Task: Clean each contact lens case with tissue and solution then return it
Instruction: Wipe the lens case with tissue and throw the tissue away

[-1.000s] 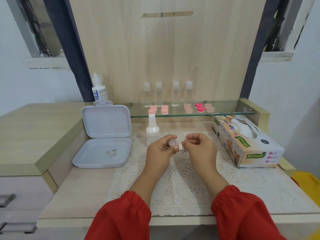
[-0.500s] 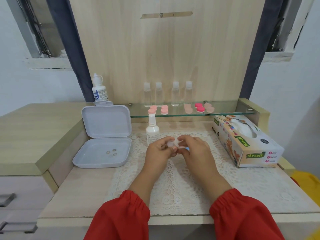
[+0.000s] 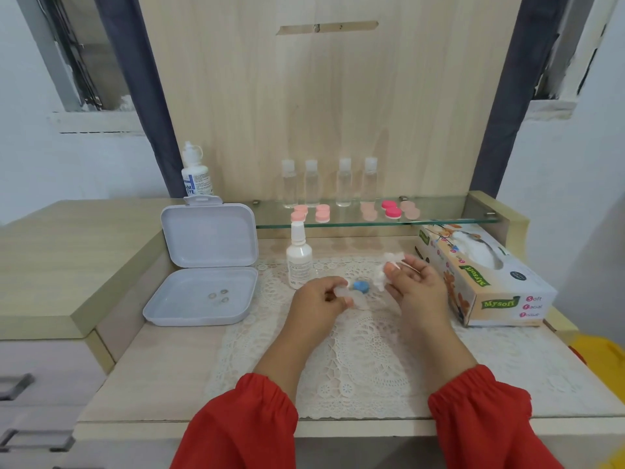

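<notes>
Apart now, my hands have separated: my right hand [image 3: 417, 289] has drawn back toward 2 o'clock, pinching the tissue [image 3: 389, 269]. My left hand [image 3: 318, 299] grips the clear lens case [image 3: 348, 294], long axis left-right over the lace mat [image 3: 355, 350], blue cap [image 3: 361, 286] at its right end. At 9 o'clock, the open white box [image 3: 203, 296] holds small rings [image 3: 218, 297].

clear lens case [image 3: 342, 294]: partly hidden by curled left fingers [image 3: 333, 288], shape blurred | small rings in white box [image 3: 199, 297]: too small to identify | solution bottle [image 3: 195, 173] label: half hidden behind box lid | yellow object [image 3: 605, 358]: cut off at right edge
</notes>
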### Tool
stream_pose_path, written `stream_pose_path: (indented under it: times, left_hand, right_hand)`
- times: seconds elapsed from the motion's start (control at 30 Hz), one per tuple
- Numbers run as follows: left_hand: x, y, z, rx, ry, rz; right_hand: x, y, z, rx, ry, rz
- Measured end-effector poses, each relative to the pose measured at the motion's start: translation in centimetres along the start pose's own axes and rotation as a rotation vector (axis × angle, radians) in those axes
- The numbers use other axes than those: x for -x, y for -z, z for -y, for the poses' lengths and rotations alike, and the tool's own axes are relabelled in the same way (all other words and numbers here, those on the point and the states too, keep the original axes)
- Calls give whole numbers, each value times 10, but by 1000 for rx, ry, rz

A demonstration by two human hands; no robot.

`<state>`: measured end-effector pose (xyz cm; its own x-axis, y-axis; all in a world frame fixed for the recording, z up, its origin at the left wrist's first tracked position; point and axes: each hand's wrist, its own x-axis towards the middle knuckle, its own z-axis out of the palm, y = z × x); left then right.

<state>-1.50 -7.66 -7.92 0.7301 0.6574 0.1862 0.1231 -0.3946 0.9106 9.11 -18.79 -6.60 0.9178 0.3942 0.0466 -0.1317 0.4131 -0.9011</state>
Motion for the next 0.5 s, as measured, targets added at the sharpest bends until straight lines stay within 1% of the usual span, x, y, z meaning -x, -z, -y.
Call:
stream_pose_path:
  times: [0.07, 0.13, 0.37, 0.5]
  left_hand:
    - [0, -2, 0, -160, -38, -4]
    - [-1, -3, 1, -227, -48, -7]
    - [0, -2, 2, -228, -17, -7]
    - [1, 0, 0, -176, -13, -36]
  right_hand:
    - [-2, 1, -1, -34, -14, -25]
    - [-3, 2, -2, -16, -10, -20]
    - [-3, -1, -4, 47, -6, -33]
    - [0, -2, -3, 75, 18, 21]
